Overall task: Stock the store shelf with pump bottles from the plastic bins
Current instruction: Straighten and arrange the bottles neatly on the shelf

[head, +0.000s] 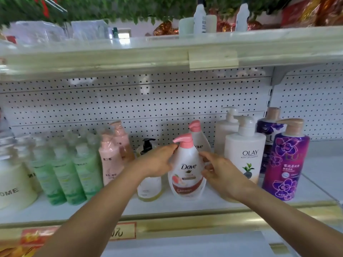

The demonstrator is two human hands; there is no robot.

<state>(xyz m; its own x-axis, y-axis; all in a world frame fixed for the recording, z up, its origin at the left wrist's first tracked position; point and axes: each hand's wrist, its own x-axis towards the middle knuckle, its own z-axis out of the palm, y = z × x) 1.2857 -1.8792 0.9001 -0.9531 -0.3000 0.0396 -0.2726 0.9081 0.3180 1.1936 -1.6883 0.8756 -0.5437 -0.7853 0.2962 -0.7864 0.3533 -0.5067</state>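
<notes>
A white Dove pump bottle (187, 169) with a pink pump stands upright at the front of the white shelf (185, 205). My left hand (157, 162) grips its left shoulder, fingertips just under the pump spout. My right hand (220, 171) holds its right side. A second Dove bottle (199, 138) stands directly behind it. A white bottle with a black pump (149, 182) stands to its left, partly hidden by my left hand.
Right of the Dove stand white Olay bottles (244, 154) and purple Lux bottles (286, 164). To the left are pink bottles (110, 162), green bottles (65, 175) and a cream tub (14, 186). A pegboard (148, 104) backs the shelf; an upper shelf (167, 51) hangs overhead.
</notes>
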